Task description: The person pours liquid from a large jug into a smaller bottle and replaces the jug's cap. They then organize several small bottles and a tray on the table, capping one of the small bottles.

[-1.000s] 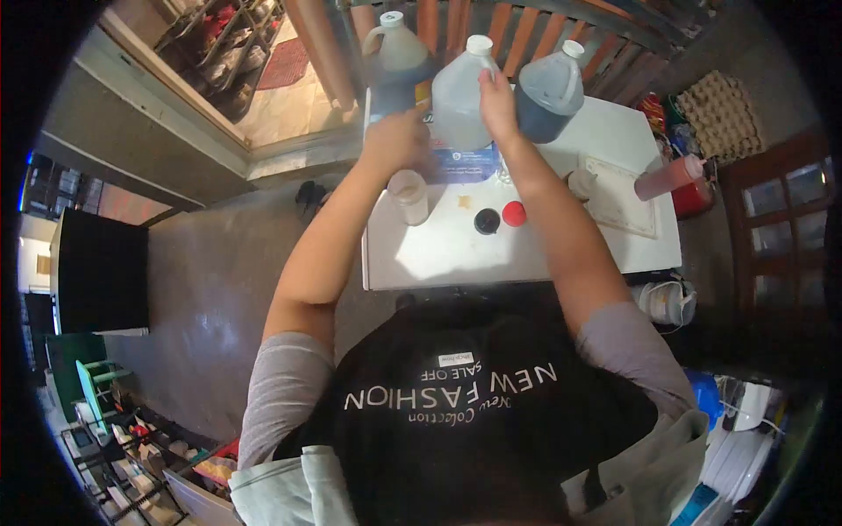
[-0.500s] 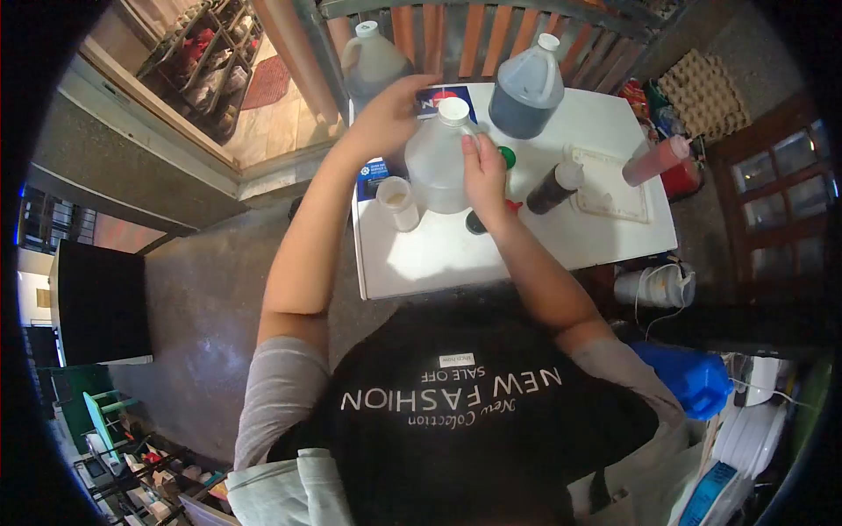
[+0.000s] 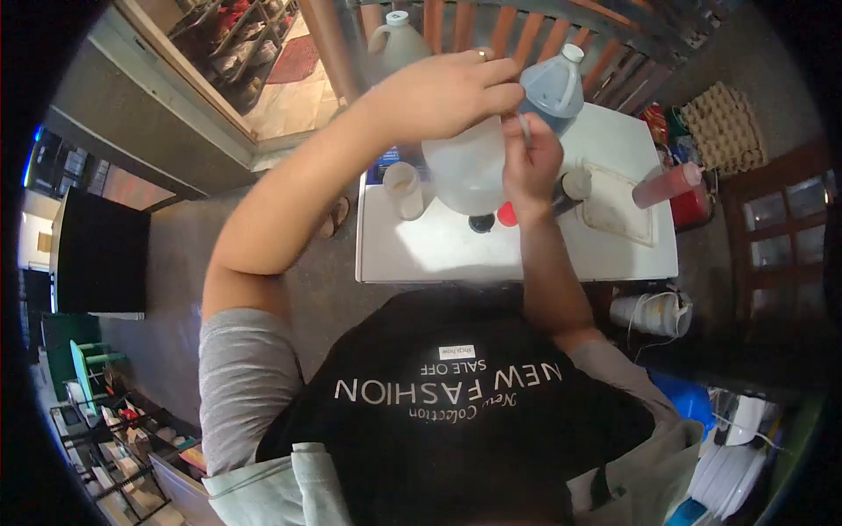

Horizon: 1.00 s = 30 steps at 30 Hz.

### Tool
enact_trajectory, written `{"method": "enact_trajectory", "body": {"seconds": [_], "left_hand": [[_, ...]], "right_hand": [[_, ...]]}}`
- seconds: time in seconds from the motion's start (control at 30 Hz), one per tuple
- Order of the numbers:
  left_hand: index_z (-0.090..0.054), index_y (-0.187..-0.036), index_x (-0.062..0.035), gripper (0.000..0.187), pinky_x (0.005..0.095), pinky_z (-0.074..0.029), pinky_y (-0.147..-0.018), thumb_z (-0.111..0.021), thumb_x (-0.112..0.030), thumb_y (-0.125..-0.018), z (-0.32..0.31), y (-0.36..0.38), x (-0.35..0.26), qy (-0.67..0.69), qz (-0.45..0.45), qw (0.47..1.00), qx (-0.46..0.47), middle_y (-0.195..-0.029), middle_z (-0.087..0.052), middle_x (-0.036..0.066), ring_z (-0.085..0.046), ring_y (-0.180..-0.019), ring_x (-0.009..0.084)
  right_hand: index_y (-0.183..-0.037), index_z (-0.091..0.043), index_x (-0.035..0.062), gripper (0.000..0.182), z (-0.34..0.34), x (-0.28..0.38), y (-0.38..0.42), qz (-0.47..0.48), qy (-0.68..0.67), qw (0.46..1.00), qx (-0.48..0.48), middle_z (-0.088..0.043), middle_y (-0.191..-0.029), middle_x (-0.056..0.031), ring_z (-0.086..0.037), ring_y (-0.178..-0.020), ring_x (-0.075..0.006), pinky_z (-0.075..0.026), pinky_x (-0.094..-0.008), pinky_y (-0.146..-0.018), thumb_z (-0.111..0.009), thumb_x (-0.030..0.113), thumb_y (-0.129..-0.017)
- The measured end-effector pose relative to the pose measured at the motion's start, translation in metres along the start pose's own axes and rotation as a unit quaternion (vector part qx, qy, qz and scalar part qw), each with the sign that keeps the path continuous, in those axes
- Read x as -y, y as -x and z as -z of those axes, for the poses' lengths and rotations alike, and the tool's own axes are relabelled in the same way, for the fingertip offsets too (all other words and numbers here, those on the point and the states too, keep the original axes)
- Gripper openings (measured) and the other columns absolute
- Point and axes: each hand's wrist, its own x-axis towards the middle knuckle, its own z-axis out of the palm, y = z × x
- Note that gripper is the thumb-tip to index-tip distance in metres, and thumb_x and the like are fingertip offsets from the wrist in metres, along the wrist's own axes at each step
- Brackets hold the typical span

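A large translucent jug (image 3: pixel 469 171) of pale contents is in front of me at the table, tilted with its top to the right. My right hand (image 3: pixel 533 162) is closed around its handle. Over the jug's top, my left hand (image 3: pixel 447 95) has its fingers curled around the neck and hides the cap. Just below the jug, a black cap (image 3: pixel 481 223) and a red cap (image 3: pixel 508 214) lie on the table. An open clear cup (image 3: pixel 404 191) stands left of it. A dark squeeze bottle (image 3: pixel 573 188) is partly hidden behind my right hand.
The white table (image 3: pixel 430 259) also holds a jug of dark liquid (image 3: pixel 554 83), another jug (image 3: pixel 399 46) behind my left hand, a shallow tray (image 3: pixel 618 206) and a red squeeze bottle (image 3: pixel 667 185). A slatted railing (image 3: pixel 460 26) borders the far side. Egg trays (image 3: pixel 724 127) are stacked at right.
The jug has shifted right and tilted. My left hand has moved right onto its top, covering the cap. My right hand has moved right with the handle. The red cap shows more fully.
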Motion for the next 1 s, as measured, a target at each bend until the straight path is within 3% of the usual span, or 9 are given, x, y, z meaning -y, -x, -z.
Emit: {"method": "enact_trajectory", "body": {"seconds": [0.23, 0.4, 0.47, 0.53, 0.6, 0.73, 0.77, 0.93, 1.0], "left_hand": [[-0.057, -0.098, -0.0055, 0.029, 0.0435, -0.053, -0.063, -0.066, -0.027, -0.080, 0.050, -0.031, -0.039, -0.072, -0.024, 0.993, 0.095, -0.087, -0.061, 0.012, -0.065, -0.072, 0.0330], [-0.061, -0.097, -0.0030, 0.040, 0.0475, -0.051, -0.061, -0.064, -0.041, -0.085, 0.065, -0.043, -0.088, -0.065, 0.216, 0.961, 0.157, -0.070, -0.066, 0.016, -0.066, -0.066, 0.0379], [-0.062, -0.101, 0.0002, 0.042, 0.0453, -0.053, -0.071, -0.062, -0.039, -0.088, 0.077, -0.040, -0.102, 0.001, 0.267, 0.946, 0.184, -0.087, -0.068, 0.018, -0.067, -0.083, 0.0383], [-0.062, -0.111, 0.0008, 0.033, 0.0432, -0.051, -0.087, -0.065, -0.022, -0.087, 0.079, -0.019, -0.107, 0.171, 0.121, 0.976, 0.055, -0.109, -0.065, 0.019, -0.062, -0.105, 0.0374], [-0.062, -0.116, -0.0008, 0.034, 0.0430, -0.048, -0.092, -0.066, -0.012, -0.084, 0.083, -0.005, -0.113, 0.215, 0.113, 0.965, 0.096, -0.116, -0.062, 0.018, -0.058, -0.111, 0.0371], [-0.062, -0.121, -0.0057, 0.048, 0.0433, -0.047, -0.094, -0.066, 0.007, -0.075, 0.071, 0.018, -0.131, 0.255, 0.177, 0.943, 0.123, -0.119, -0.061, 0.015, -0.058, -0.112, 0.0354], [-0.062, -0.121, -0.0041, 0.042, 0.0429, -0.048, -0.092, -0.069, -0.004, -0.079, 0.065, 0.023, -0.137, 0.221, 0.205, 0.944, 0.133, -0.118, -0.061, 0.015, -0.059, -0.110, 0.0352], [-0.058, -0.125, -0.0019, 0.050, 0.0428, -0.048, -0.094, -0.071, -0.027, -0.084, 0.046, 0.028, -0.169, 0.133, 0.370, 0.873, 0.288, -0.122, -0.058, 0.017, -0.057, -0.113, 0.0362], [-0.058, -0.128, -0.0026, 0.048, 0.0425, -0.045, -0.099, -0.069, -0.015, -0.083, 0.034, 0.035, -0.181, 0.271, 0.351, 0.895, 0.045, -0.130, -0.054, 0.018, -0.053, -0.121, 0.0364]], "right_hand": [[-0.079, -0.062, 0.0020, 0.027, 0.027, 0.045, 0.004, -0.027, 0.059, 0.997, 0.050, -0.057, -0.066, -0.0026, -0.048, -0.062, -0.0080, -0.040, -0.0260, -0.057, -0.068, 0.025, -0.092], [-0.090, -0.064, 0.0008, 0.020, 0.037, 0.058, 0.018, -0.055, -0.173, 0.980, 0.087, -0.064, -0.080, -0.0050, -0.059, -0.075, -0.0094, -0.048, -0.0259, -0.068, -0.067, 0.021, -0.092], [-0.092, -0.064, 0.0006, 0.018, 0.057, 0.043, 0.027, -0.062, -0.107, 0.985, 0.117, -0.064, -0.081, -0.0065, -0.060, -0.076, -0.0112, -0.049, -0.0269, -0.070, -0.067, 0.018, -0.092], [-0.094, -0.064, 0.0005, 0.015, 0.069, 0.042, 0.035, -0.070, -0.043, 0.986, 0.145, -0.065, -0.082, -0.0080, -0.062, -0.078, -0.0130, -0.050, -0.0279, -0.072, -0.067, 0.016, -0.091], [-0.094, -0.064, -0.0001, 0.019, 0.069, 0.054, 0.042, 0.019, -0.061, 0.986, 0.153, -0.064, -0.080, -0.0108, -0.062, -0.074, -0.0169, -0.050, -0.0295, -0.070, -0.070, 0.018, -0.090], [-0.093, -0.062, -0.0038, 0.013, 0.075, 0.023, 0.064, -0.052, -0.056, 0.956, 0.282, -0.061, -0.081, -0.0025, -0.052, -0.078, -0.0058, -0.046, -0.0240, -0.066, -0.067, 0.009, -0.092], [-0.088, -0.063, -0.0002, 0.020, 0.069, 0.019, 0.072, -0.068, -0.093, 0.960, 0.256, -0.061, -0.072, -0.0133, -0.058, -0.064, -0.0199, -0.045, -0.0330, -0.059, -0.074, 0.017, -0.085], [-0.084, -0.063, 0.0009, 0.020, 0.064, -0.015, 0.097, -0.004, -0.117, 0.953, 0.279, -0.060, -0.069, -0.0156, -0.057, -0.060, -0.0286, -0.044, -0.0372, -0.058, -0.075, 0.017, -0.084], [-0.081, -0.063, 0.0005, 0.016, 0.068, -0.023, 0.100, 0.000, -0.100, 0.946, 0.307, -0.060, -0.068, -0.0161, -0.060, -0.061, -0.0275, -0.045, -0.0366, -0.058, -0.074, 0.012, -0.082]]}}
